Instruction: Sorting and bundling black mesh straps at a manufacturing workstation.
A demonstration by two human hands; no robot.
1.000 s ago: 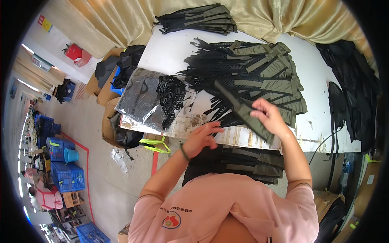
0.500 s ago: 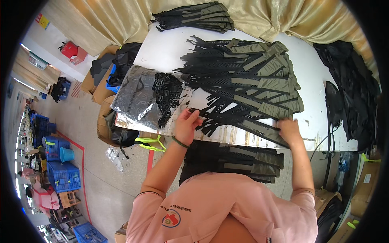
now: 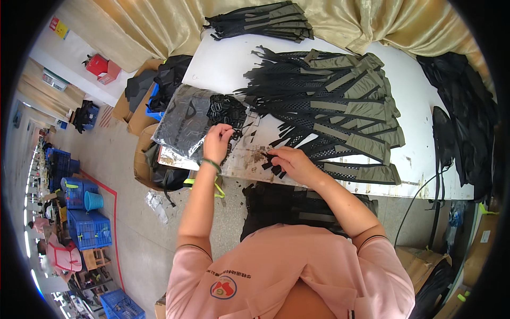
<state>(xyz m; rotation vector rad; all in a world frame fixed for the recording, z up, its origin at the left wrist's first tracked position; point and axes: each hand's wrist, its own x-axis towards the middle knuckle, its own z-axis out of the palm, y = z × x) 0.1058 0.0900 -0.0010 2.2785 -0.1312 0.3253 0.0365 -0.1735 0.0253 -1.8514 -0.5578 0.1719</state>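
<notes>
My left hand (image 3: 217, 142) is at the near edge of a heap of small black plastic buckles (image 3: 224, 109), its fingers pinched together on a buckle there. The heap lies on a clear plastic bag (image 3: 183, 125) holding more black buckles. To its right, my right hand (image 3: 294, 164) pinches the end of a black webbing strap (image 3: 268, 159). That strap belongs to the nearest of several olive-green fabric pieces with black mesh (image 3: 366, 173). These strap pieces lie overlapped in a fanned row, straps pointing left.
A white table (image 3: 223, 58) carries everything, with another stack of strap pieces (image 3: 260, 21) at its far edge. More dark pieces (image 3: 297, 210) hang below the near edge. Cardboard boxes (image 3: 141, 162) stand left, black fabric items (image 3: 462, 117) hang right, and a gold curtain (image 3: 340, 21) is behind.
My left hand has let go of the strap ends and moved left to the buckles. My right hand has gone from the piece's olive-green end to its strap end.
</notes>
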